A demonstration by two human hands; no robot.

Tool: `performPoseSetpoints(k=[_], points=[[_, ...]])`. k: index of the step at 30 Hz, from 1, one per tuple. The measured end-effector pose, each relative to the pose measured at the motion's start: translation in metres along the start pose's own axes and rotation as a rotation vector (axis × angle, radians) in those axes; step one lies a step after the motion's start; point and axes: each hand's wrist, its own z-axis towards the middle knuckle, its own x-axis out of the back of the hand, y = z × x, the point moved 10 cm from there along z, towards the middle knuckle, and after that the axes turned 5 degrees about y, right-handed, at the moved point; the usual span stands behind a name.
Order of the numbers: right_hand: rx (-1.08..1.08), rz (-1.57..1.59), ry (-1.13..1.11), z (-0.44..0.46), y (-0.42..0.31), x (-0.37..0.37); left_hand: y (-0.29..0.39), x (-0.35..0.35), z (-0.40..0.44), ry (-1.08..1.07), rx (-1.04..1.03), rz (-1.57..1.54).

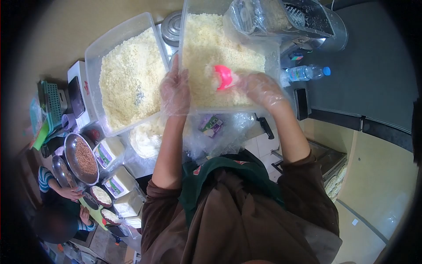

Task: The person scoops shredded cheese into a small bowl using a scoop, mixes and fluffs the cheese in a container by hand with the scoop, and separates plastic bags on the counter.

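Note:
Both of my hands wear clear plastic gloves. My left hand (176,90) grips the side wall of a clear plastic bin (228,108), one finger pointing up along it. Inside this bin lies pale yellow grated cheese (206,35). Closed around a pink scoop (224,77), my right hand (262,90) is over the cheese and slightly blurred; the scoop's handle is hidden in the glove. Some cheese clings at the scoop's front. To the left stands a second clear bin (93,79) with more grated cheese (132,75), beside my left hand.
A metal grating machine (303,17) overhangs the bin's far right corner. Right of the bin are a water bottle (307,72) and a phone (301,103). Wrapped white blocks (119,182) and a steel bowl (82,158) stand at left, near another person's hands (72,192).

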Motion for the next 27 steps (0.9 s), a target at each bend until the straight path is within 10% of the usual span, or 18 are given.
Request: performPoseSetpoints(k=[17, 27], points=[[-0.269, -0.12, 0.098, -0.035, 0.061, 0.031, -0.001, -0.001, -0.001, -0.009, 0.07, 0.008], [0.076, -0.036, 0.357, -0.011, 0.029, 0.004, 0.01, 0.005, 0.0, 0.025, -0.031, 0.177]])
